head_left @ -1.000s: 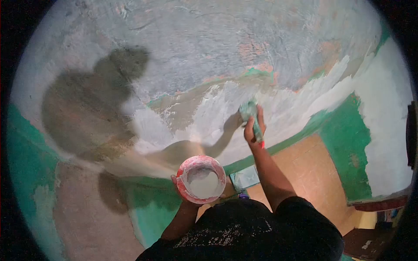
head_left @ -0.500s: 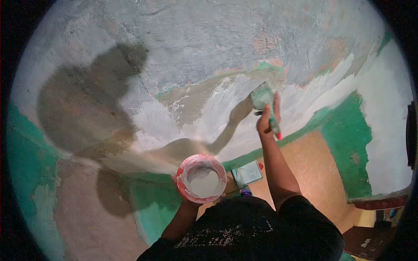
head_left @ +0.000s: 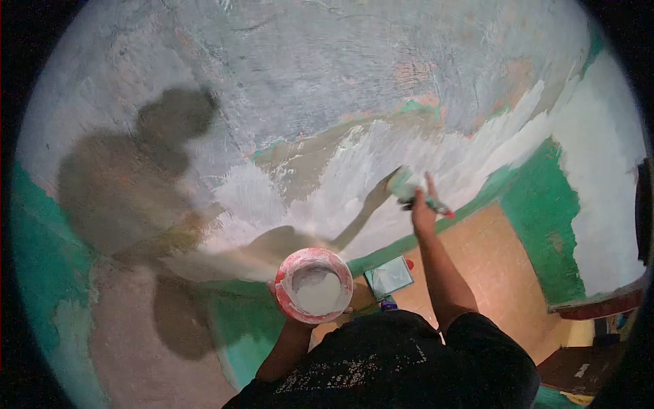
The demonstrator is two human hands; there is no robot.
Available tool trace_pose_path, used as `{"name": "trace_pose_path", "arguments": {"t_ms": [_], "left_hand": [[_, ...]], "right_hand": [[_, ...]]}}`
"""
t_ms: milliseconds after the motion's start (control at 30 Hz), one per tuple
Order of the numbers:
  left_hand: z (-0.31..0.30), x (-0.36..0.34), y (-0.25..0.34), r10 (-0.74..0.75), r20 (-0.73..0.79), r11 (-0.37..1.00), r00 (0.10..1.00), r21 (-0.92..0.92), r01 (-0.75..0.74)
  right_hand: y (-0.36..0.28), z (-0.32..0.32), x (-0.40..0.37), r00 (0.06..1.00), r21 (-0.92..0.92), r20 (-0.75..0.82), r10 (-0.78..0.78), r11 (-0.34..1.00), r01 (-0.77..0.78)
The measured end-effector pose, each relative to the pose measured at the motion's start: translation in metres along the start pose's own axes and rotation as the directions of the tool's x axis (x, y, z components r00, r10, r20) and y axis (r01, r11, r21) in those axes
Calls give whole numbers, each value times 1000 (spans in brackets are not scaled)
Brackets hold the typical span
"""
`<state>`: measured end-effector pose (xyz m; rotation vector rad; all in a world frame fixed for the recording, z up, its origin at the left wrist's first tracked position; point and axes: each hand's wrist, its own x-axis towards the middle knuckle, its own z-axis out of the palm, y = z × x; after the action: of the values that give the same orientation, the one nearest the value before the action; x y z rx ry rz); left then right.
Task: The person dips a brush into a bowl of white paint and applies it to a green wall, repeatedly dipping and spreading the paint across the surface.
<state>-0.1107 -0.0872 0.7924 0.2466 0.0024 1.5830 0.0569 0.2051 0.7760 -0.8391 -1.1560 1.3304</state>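
Note:
My right hand (head_left: 424, 213) is closed around the handle of a wide paintbrush (head_left: 405, 183), one finger stretched out along it. The brush head, coated pale and greenish, is at the wet white band of paint (head_left: 361, 160) on the wall; whether the bristles touch cannot be made out. In front of my chest, my left hand (head_left: 294, 327) holds a red paint bucket (head_left: 294, 300) from below and the side, its fingers mostly hidden. White paint (head_left: 319, 292) lies inside it, and smears cover the rim.
Bare grey wall (head_left: 306, 61) spreads above the white band, with green paint (head_left: 538, 225) at the right. Below are the tan floor (head_left: 477, 266) and a small pale rectangular object (head_left: 390, 278) near the bucket. A dark brown piece of furniture (head_left: 579, 371) stands at lower right.
My right hand has brought the paintbrush lower on the wall, and its handle now tilts more to the right. The left hand still holds the bucket in nearly the same place.

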Motion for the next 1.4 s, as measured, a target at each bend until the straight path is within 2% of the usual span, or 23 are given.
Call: {"name": "trace_pose_path", "arguments": {"t_ms": [33,67,100,167,200,267,300,367,500,533,633,733,800,867,900,967,1000,1100,1167,1233,1300,1333,1400], "left_hand": [[-1,-2,-1,14,-30,1000,999,-6,-14],[-2,-4,-2,29,-61,999,998,-11,-30],[-2,-4,-3,45,-94,999,995,-17,-47],[-1,1,-9,128,-71,992,989,30,-126],[-1,5,-11,169,-59,985,984,55,-166],[-12,5,-8,77,-48,993,996,92,-73],[-10,10,-8,30,-45,993,999,111,-25],[-1,16,-12,63,-98,986,993,162,-46],[-12,19,-18,178,-210,957,961,263,-120],[-12,21,-20,194,-224,951,955,280,-128],[0,33,-28,224,-222,959,949,223,-175],[11,43,-42,306,-269,952,913,98,-290],[11,47,-45,265,-299,964,917,95,-248],[-1,47,-42,192,-296,961,936,248,-119],[-3,49,-43,178,-283,959,942,265,-101],[-1,59,-49,174,-240,964,955,238,-116],[3,64,-52,188,-209,970,960,194,-148],[18,73,-55,171,-237,961,956,255,-109],[30,80,-67,190,-84,982,978,19,-189],[27,79,-65,169,-65,986,983,14,-168],[7,65,-52,103,-195,971,975,235,-55],[5,63,-49,114,-195,967,974,246,-64],[2,61,-47,135,-195,961,972,267,-80]], "right_hand": [[0,-12,19,995,48,-98,21,999,-16],[-7,-22,37,975,247,-175,138,964,-92],[-9,-34,54,960,511,-148,239,850,-132],[-34,-42,73,936,675,-165,309,728,-121],[-40,-43,79,946,666,-145,289,736,-122],[-46,-46,94,964,649,-103,246,751,-122],[-45,-45,101,961,610,-160,225,788,-83],[-39,-43,117,946,521,-272,176,854,-9],[-4,-71,160,830,431,-524,189,900,67],[3,-77,166,805,425,-578,130,891,161],[5,-82,166,711,455,-688,144,849,269],[-2,-51,146,806,467,-570,159,870,159],[-12,-12,123,870,469,-482,106,870,154],[-28,26,86,934,448,-357,8,879,164],[-37,38,70,957,411,-289,-34,898,156],[-62,40,52,996,290,-88,4,957,22],[-62,31,54,998,372,-66,-17,927,40],[-21,-14,87,986,232,-123,-111,963,138],[12,-43,125,940,558,-323,110,825,95],[24,-73,151,876,549,-448,178,828,113],[24,-73,153,801,565,-541,254,816,123],[13,-71,153,758,571,-584,289,810,131],[-2,-41,138,826,563,-517,225,816,130]]}}
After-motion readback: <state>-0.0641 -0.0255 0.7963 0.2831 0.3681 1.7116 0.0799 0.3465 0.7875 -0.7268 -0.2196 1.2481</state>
